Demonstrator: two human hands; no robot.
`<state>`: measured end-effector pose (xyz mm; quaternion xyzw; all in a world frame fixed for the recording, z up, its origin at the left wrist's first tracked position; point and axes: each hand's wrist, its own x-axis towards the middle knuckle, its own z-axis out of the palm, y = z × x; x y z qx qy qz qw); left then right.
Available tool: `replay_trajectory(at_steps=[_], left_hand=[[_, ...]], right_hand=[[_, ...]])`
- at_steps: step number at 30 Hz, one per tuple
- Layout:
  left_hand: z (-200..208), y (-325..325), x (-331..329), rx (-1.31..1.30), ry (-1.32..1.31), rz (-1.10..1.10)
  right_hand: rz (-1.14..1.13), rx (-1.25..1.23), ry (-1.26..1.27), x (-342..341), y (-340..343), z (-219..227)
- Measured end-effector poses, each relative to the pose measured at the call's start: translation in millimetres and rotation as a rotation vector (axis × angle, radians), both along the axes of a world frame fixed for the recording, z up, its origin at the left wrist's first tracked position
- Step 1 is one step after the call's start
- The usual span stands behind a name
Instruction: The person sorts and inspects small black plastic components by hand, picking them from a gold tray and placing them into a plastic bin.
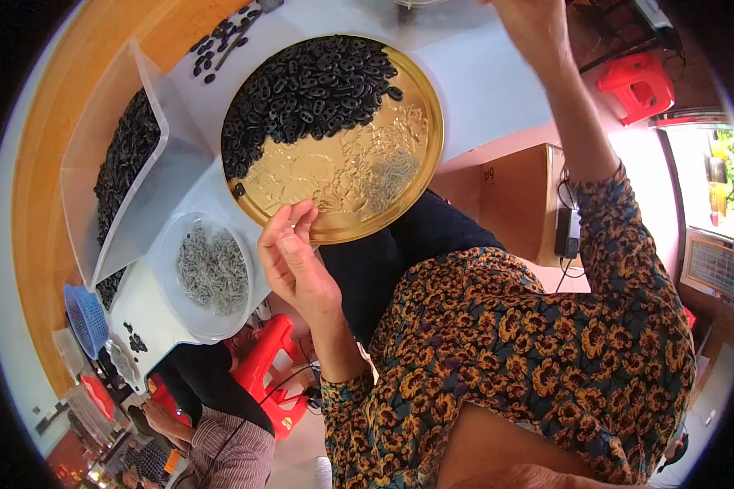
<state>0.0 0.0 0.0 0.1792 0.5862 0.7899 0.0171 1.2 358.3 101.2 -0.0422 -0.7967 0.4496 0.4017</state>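
Observation:
My left hand [298,265] is at the near rim of a round gold tray [302,171], its fingers curled and the thumb pressed toward the index finger. Whatever the pinch holds, if anything, is too small to make out. Many flat black oval pieces with holes [310,90] cover the far left part of the tray. Toward its right side lies a pile of small silvery pins or screws [391,179]. My right hand [534,33] reaches up to the top edge of the picture, where its fingers are cut off.
A clear bin [159,122] of black pieces stands at the left, beside a round tub of small grey parts [212,273]. Loose black pieces [220,41] lie on the table's far side. Red stools [640,85], a cardboard box [518,200] and another seated person [228,448] are around me.

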Motion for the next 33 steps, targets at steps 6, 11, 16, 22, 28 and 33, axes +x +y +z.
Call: replay_trajectory(at_steps=[6, 11, 16, 22, 28, 33], left_hand=[[-3, -3, 8, 0.000, -0.050, 0.026], [-1, -2, 2, 0.040, -0.049, 0.012], [1, -3, 2, 0.047, -0.065, 0.005], [2, -5, 2, 0.051, -0.077, -0.011], [4, -4, 3, 0.052, -0.123, 0.004], [4, -4, 3, 0.059, -0.127, -0.005]], right_hand=[[-0.200, 0.348, 0.114, 11, 5, 18], [0.237, 0.491, -0.332, 20, -54, -22], [0.268, 0.589, -0.322, 10, -83, -73], [0.178, 0.660, -0.345, -1, -110, -81], [0.185, 0.761, -0.387, -14, -126, -81], [0.265, 0.768, -0.391, -25, -146, -82]])
